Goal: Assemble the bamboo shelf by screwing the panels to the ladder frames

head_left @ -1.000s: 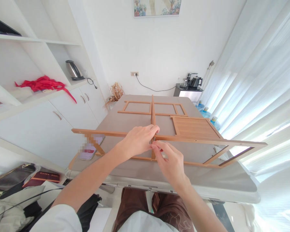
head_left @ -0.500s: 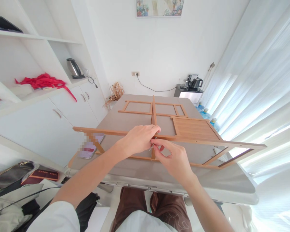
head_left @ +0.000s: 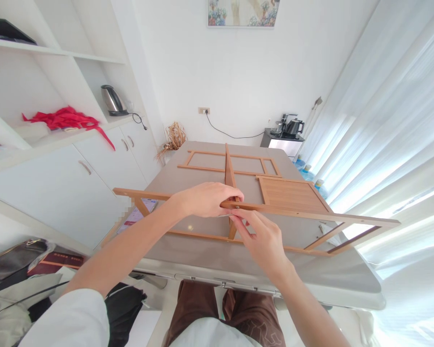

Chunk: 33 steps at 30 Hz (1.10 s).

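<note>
A wooden frame (head_left: 332, 218) stands on its long edge across the near side of the table. My left hand (head_left: 211, 198) is closed over its top rail, at the joint with an upright wooden panel (head_left: 230, 166) that runs away from me. Just under the rail, my right hand (head_left: 262, 233) pinches a thin metal rod, which looks like a hex key (head_left: 225, 215). A small bolt head (head_left: 237, 207) shows in the rail just above the right fingertips. My left fingers partly hide the joint.
Flat on the table (head_left: 202, 185) lie a slatted wooden frame (head_left: 202, 168) and a wooden panel (head_left: 292, 193). A phone (head_left: 132, 219) lies behind the frame's left end. White shelving stands left, with a kettle (head_left: 113, 101). Water bottles (head_left: 306, 171) stand beyond the right edge.
The hex key has swung from slanting down toward me to lying nearly level, pointing left. My right fingers have turned slightly with it. My left hand stays on the joint.
</note>
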### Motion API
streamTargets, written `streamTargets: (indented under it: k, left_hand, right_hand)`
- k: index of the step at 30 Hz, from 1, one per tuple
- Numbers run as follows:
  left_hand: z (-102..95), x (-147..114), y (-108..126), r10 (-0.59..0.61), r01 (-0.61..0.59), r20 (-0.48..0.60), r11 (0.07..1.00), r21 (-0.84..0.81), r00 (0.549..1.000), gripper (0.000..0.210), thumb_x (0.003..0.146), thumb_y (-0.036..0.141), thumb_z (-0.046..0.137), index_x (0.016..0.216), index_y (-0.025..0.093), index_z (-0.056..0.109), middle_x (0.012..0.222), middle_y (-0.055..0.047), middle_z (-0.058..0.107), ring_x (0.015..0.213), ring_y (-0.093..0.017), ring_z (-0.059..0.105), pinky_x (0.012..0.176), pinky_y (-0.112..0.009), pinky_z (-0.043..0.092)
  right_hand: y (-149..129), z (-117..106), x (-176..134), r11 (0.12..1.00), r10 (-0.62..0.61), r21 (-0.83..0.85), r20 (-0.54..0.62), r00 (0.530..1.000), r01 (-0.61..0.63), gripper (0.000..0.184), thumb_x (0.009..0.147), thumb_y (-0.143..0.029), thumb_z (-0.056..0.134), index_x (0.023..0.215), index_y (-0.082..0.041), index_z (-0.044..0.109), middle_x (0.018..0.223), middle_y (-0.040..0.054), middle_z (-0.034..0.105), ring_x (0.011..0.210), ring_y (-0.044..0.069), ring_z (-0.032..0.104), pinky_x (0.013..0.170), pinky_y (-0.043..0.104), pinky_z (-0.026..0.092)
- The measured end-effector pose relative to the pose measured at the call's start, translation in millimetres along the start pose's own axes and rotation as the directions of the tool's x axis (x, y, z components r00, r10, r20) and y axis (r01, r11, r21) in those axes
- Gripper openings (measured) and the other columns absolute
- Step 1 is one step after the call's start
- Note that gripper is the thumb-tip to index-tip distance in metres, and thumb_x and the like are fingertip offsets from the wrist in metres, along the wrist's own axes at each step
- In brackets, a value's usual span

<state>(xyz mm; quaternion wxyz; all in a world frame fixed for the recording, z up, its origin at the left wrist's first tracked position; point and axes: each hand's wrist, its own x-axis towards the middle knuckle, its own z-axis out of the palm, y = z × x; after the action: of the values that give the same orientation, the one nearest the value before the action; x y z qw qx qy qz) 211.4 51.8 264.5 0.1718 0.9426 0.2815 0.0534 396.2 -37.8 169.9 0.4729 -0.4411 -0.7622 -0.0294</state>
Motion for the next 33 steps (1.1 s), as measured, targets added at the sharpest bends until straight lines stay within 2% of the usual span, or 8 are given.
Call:
streamTargets:
  k: [9, 12, 19, 23, 25, 27, 30, 33]
  left_hand:
    - [-2.2, 7.2, -10.2, 0.055, -0.052, 0.051, 0.997, -0.058, 0.997, 0.034, 0.090, 0.045, 0.070, 0.119, 0.030, 0.063, 0.111, 0.001, 0.073, 0.092, -0.018, 0.067, 0.074, -0.025, 0.043]
    - [0.8, 7.4, -10.4, 0.061, -0.059, 0.018, 0.995, -0.074, 0.998, 0.029, 0.090, 0.038, 0.067, 0.117, 0.029, 0.063, 0.109, 0.001, 0.073, 0.091, -0.017, 0.067, 0.074, -0.025, 0.044]
    - [9.2, 4.0, -10.8, 0.078, -0.081, -0.055, 0.995, -0.066, 0.995, 0.018, 0.095, 0.033, 0.061, 0.111, 0.026, 0.065, 0.105, 0.000, 0.072, 0.088, -0.017, 0.066, 0.074, -0.027, 0.044]
    - [11.2, 1.3, -7.5, 0.049, -0.052, -0.065, 0.997, -0.056, 0.997, 0.017, 0.096, 0.032, 0.060, 0.110, 0.025, 0.064, 0.101, 0.000, 0.072, 0.085, -0.018, 0.065, 0.071, -0.027, 0.043]
    - [11.4, 0.9, -6.1, 0.053, -0.056, -0.059, 0.997, -0.058, 0.997, 0.017, 0.095, 0.029, 0.061, 0.111, 0.024, 0.063, 0.104, -0.001, 0.071, 0.087, -0.018, 0.065, 0.071, -0.028, 0.043]
    - [11.6, 1.1, -5.7, 0.063, -0.066, -0.055, 0.996, -0.060, 0.996, 0.016, 0.093, 0.027, 0.062, 0.109, 0.023, 0.063, 0.105, -0.001, 0.071, 0.086, -0.018, 0.065, 0.070, -0.028, 0.042]
    - [12.3, 1.7, -6.2, 0.065, -0.068, -0.058, 0.996, -0.052, 0.996, 0.014, 0.094, 0.029, 0.062, 0.106, 0.023, 0.062, 0.101, 0.000, 0.070, 0.082, -0.017, 0.063, 0.068, -0.028, 0.039]
    - [13.4, 1.5, -5.9, 0.048, -0.050, -0.063, 0.998, -0.035, 0.997, 0.014, 0.096, 0.031, 0.061, 0.107, 0.023, 0.062, 0.105, -0.001, 0.071, 0.085, -0.017, 0.064, 0.068, -0.029, 0.039]
  right_hand:
    - [6.5, 11.1, -4.4, 0.994, -0.030, -0.113, -0.148, 0.989, 0.013, 0.009, 0.098, -0.021, 0.064, 0.105, -0.025, 0.068, 0.083, 0.0009, 0.076, 0.067, 0.014, 0.068, 0.066, 0.026, 0.052]
    - [2.7, 14.9, -1.2, 0.995, 0.031, -0.086, -0.175, 0.984, -0.047, 0.002, 0.098, -0.023, 0.064, 0.098, -0.025, 0.065, 0.076, -0.0014, 0.073, 0.062, 0.012, 0.064, 0.064, 0.024, 0.050]
    - [-11.9, 10.5, 7.6, 0.991, 0.129, -0.024, -0.172, 0.976, -0.135, 0.009, 0.096, -0.023, 0.064, 0.087, -0.025, 0.065, 0.067, -0.0043, 0.064, 0.057, 0.010, 0.052, 0.061, 0.023, 0.044]
    - [-17.5, 2.4, 11.6, 0.978, 0.205, -0.002, -0.130, 0.970, -0.207, 0.011, 0.095, -0.024, 0.065, 0.084, -0.025, 0.065, 0.070, -0.0046, 0.069, 0.058, 0.009, 0.058, 0.062, 0.022, 0.046]
    - [-19.1, -0.1, 13.4, 0.968, 0.248, -0.008, -0.104, 0.963, -0.250, 0.002, 0.094, -0.026, 0.066, 0.092, -0.025, 0.065, 0.071, -0.0064, 0.070, 0.058, 0.009, 0.061, 0.062, 0.021, 0.048]
    - [-19.6, -1.8, 14.8, 0.958, 0.284, -0.001, -0.083, 0.955, -0.285, 0.025, 0.092, -0.025, 0.066, 0.117, -0.026, 0.062, 0.073, -0.0086, 0.070, 0.058, 0.009, 0.063, 0.063, 0.020, 0.050]
    - [-18.4, -4.5, 15.5, 0.955, 0.297, 0.020, -0.039, 0.954, -0.296, 0.062, 0.092, -0.022, 0.065, 0.149, -0.029, 0.043, 0.076, -0.0106, 0.070, 0.063, 0.008, 0.067, 0.066, 0.018, 0.053]
    - [-15.0, -8.4, 14.0, 0.955, 0.293, 0.043, 0.005, 0.956, -0.293, 0.048, 0.094, -0.025, 0.066, 0.139, -0.030, 0.050, 0.076, -0.0107, 0.070, 0.063, 0.008, 0.068, 0.066, 0.017, 0.053]
